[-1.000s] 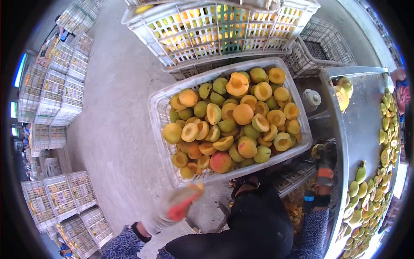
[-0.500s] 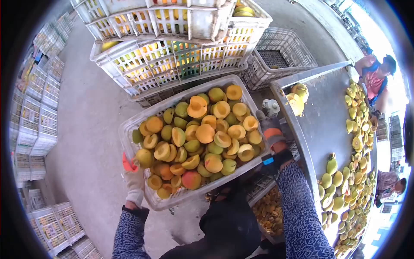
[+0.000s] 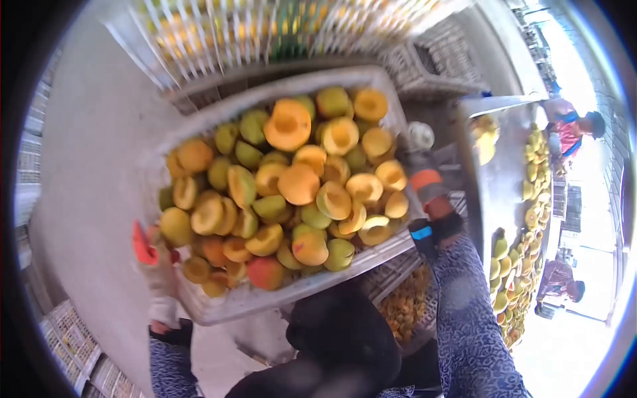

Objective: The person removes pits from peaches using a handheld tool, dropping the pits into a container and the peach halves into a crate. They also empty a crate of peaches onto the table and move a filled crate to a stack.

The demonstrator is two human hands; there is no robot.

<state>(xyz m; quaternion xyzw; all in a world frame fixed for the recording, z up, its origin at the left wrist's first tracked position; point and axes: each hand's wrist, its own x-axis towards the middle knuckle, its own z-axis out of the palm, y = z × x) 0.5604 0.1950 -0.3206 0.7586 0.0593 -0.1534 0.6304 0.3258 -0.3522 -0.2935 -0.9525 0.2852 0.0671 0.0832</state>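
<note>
A white plastic crate, full of halved yellow and green peaches, is held in front of me and tilts up toward the right. My left hand, in a pale glove with red at the fingers, grips its left end. At the right end, my right hand, in a grey glove with an orange band, is closed on the rim; its fingertips are partly hidden and blurred. Most cut faces point up, showing the pit hollows. Beside the right hand is a small white object I cannot make out.
Stacked fruit crates stand just beyond, with a grey crate to their right. A metal table bearing cut fruit is at right, two people behind it. Scraps fill a lower crate near my legs. More crates stand left.
The crate now looks larger and closer, and its left end has shifted left along with my left hand. Both hands keep their hold. The view has swung, with blur on the stacked crates.
</note>
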